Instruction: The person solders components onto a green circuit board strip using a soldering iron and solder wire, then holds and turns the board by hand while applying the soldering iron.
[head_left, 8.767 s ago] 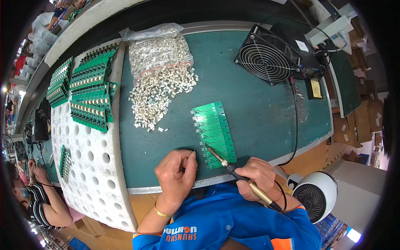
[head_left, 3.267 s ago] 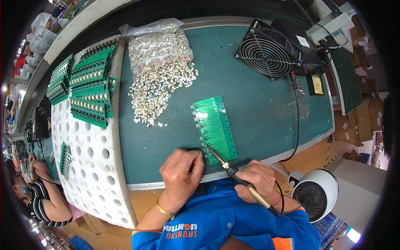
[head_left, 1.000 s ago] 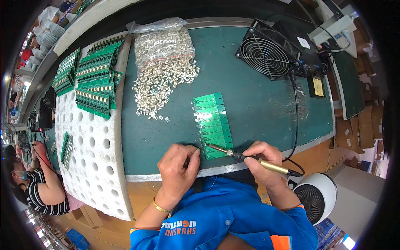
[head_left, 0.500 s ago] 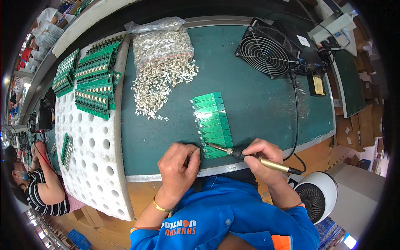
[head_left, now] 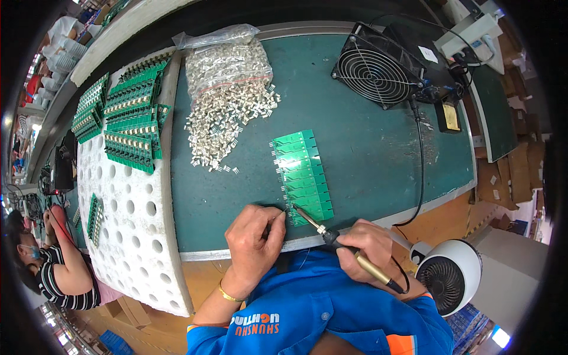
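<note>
Well, on the green bench (head_left: 236, 192), before a blue shirt (head_left: 355, 299) lettered in white and orange, a green circuit board (head_left: 304, 178) lies just beside the fingertips (head_left: 277, 222) of the left hand (head_left: 253, 236) and ahead of the right hand (head_left: 368, 247). The left is curled, thumb and forefinger pinched, whether on anything I can't tell; the right, angled inward, is wrapped round a soldering iron (head_left: 329, 236); a white label (head_left: 428, 54) beyond is too small to read.

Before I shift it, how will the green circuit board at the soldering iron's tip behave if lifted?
The green circuit board probably feels stiff and light, since it lies flat and looks thin. Its pins might bend or snag, as they stick out along the left edge.
</note>
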Demonstrator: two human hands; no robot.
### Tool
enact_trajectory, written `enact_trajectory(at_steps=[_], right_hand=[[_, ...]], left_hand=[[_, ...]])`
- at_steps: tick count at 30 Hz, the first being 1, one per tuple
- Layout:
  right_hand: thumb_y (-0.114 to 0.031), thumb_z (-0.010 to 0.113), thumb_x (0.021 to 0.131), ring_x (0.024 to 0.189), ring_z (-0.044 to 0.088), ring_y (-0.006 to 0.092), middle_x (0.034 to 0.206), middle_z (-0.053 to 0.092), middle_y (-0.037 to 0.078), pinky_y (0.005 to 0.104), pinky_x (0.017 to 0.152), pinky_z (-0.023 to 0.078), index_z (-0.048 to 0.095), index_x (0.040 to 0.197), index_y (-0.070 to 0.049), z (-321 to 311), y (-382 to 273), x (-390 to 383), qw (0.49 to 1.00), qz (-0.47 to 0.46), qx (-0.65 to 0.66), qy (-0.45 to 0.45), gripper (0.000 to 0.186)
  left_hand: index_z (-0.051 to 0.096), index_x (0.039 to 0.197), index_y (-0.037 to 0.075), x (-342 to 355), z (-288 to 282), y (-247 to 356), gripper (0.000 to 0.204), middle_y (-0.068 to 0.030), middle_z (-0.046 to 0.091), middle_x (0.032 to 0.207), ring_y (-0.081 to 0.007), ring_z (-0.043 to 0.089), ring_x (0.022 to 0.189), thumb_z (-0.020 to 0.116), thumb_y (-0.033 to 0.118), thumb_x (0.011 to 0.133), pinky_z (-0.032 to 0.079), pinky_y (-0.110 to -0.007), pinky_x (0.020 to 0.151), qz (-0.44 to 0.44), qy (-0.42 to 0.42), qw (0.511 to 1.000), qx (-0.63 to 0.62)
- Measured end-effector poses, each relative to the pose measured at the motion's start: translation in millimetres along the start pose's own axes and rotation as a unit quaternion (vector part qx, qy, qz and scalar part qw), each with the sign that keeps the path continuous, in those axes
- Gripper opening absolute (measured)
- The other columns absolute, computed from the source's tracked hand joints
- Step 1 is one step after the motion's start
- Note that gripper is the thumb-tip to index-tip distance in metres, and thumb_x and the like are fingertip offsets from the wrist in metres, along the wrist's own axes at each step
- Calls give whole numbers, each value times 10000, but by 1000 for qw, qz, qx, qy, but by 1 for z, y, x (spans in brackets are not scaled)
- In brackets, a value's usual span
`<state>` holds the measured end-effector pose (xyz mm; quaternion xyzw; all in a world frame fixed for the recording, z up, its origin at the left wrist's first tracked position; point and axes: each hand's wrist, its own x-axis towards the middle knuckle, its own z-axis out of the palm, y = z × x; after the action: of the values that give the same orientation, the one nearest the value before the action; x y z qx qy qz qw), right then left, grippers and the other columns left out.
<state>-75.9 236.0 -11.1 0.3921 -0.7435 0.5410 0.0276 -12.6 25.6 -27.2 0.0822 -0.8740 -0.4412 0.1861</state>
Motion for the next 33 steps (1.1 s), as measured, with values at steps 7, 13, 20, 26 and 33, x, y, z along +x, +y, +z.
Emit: enact_trajectory(at_steps=[7,13,20,26,33], right_hand=[[-61,763,754,508,586,235,670,636,114,330,491,461,604,904,5,5,-3,-9,1000,-11,-18,-2,228],[-225,755,850,494,566,228,663,621,107,331,477,455,602,929,8,8,-3,-14,1000,-16,-19,8,290],[-313,731,883,503,562,230,671,614,102,336,478,452,596,956,7,7,-1,-19,1000,-9,-27,0,355],[-329,677,922,490,533,221,659,582,104,331,465,443,581,1005,25,8,1,-20,999,-33,-27,-4,377],[-316,713,895,514,557,230,678,600,101,333,483,450,582,1003,13,8,-1,-18,999,-34,-35,-14,371]], left_hand=[[657,806,-9,1,-1,0,73,-69,595,726,-106,548,541,717,-51,801,430,-238,484,2,-7,1000,-5],[659,809,-8,0,-1,-1,72,-69,592,725,-109,548,544,715,-52,800,435,-237,488,3,-12,1000,-12],[661,811,-3,1,0,-2,74,-71,595,727,-115,545,543,720,-45,796,430,-242,484,10,-5,1000,0],[661,813,-4,1,-1,-2,74,-72,594,724,-118,542,539,720,-43,793,426,-250,482,11,-1,1000,-4],[664,809,-4,2,-2,0,69,-74,589,715,-127,539,542,720,-41,794,425,-260,488,4,-8,1000,-1]])
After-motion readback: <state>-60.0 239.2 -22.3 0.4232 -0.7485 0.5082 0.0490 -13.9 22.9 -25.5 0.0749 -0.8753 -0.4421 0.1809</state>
